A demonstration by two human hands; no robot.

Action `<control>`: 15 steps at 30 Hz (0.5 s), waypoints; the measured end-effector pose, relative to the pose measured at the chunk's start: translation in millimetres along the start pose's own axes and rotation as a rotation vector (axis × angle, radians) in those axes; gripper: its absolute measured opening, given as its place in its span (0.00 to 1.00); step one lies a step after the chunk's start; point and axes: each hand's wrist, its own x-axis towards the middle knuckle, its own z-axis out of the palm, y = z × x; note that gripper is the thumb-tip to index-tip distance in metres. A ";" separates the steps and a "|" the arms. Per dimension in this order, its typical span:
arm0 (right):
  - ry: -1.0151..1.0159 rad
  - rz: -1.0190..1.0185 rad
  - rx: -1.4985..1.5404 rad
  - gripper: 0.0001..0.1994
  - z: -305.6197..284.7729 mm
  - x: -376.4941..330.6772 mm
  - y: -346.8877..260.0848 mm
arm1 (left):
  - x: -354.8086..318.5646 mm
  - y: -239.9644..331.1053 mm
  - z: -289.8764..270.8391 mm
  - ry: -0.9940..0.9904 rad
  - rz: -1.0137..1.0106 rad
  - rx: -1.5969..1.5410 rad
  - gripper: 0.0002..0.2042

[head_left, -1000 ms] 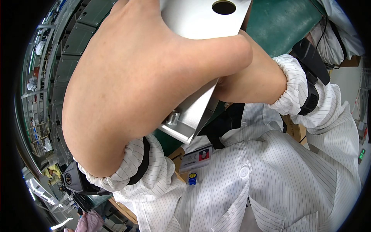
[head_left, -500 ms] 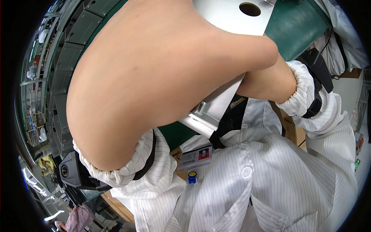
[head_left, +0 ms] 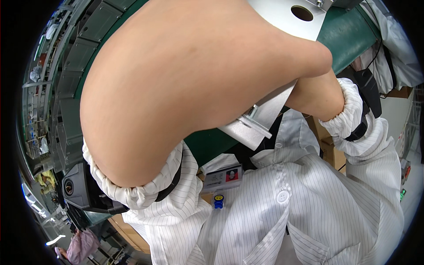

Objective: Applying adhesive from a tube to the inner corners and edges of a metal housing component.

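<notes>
My left hand (head_left: 190,75) fills the middle of the view, very close, its thumb lying across a silvery sheet-metal bracket (head_left: 287,17). The upper part of the bracket has a round hole, with a screw (head_left: 319,3) beside it at the top edge. Below my hand, the bracket's lower end (head_left: 247,132) comes out, carrying a narrow metal strip or pin. Behind the left thumb, only the back part and wrist of my right hand (head_left: 324,95) show, close to the bracket. Its fingers are hidden, and so are the left fingers beyond the thumb.
A green work surface (head_left: 346,35) lies under the bracket. Grey metal boxes or panels (head_left: 73,79) line the left, with racks behind them. Cardboard boxes (head_left: 331,152) stand below. A pink garment (head_left: 81,247) appears at lower left, and pale cloth (head_left: 393,48) at upper right.
My left hand and the bracket have shifted together to the right, with the bracket's lower end tilting slightly. The right wrist has moved a little right and down.
</notes>
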 end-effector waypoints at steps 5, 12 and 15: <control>0.032 0.007 -0.025 0.08 0.7 -1.6 0.2 | -0.4 1.5 -5.4 -0.018 -0.010 -0.005 0.58; -0.014 0.071 -0.069 0.07 -1.5 0.5 -4.2 | -7.5 2.2 -27.0 -0.093 -0.074 0.007 0.59; -0.032 0.064 -0.116 0.07 -4.1 8.9 -9.3 | -9.0 4.6 -47.0 -0.172 -0.133 0.013 0.59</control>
